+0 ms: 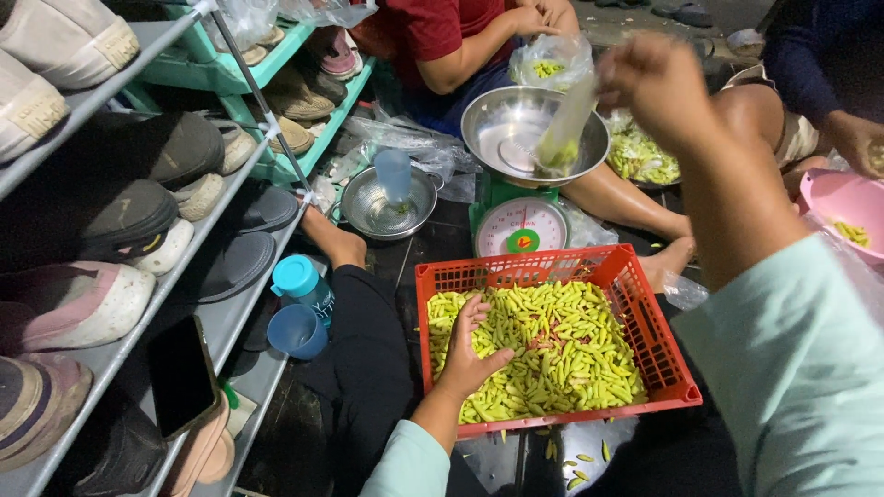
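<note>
Small, glossy yellow-green chili peppers (552, 354), short and tapered, some tinged pink, fill the orange latticed plastic crate (658, 345) on the dark floor. The left hand (468, 348) rests in the heap, fingers loosely curled around a scoop of them. The right hand (656, 85) is raised, its grip pinched shut on a thin clear plastic bag (566, 124) with a few peppers at its bottom, hanging over the round steel pan (502, 129) of a green dial scale (520, 225). Beside it sits a perforated steel colander (378, 207).
</note>
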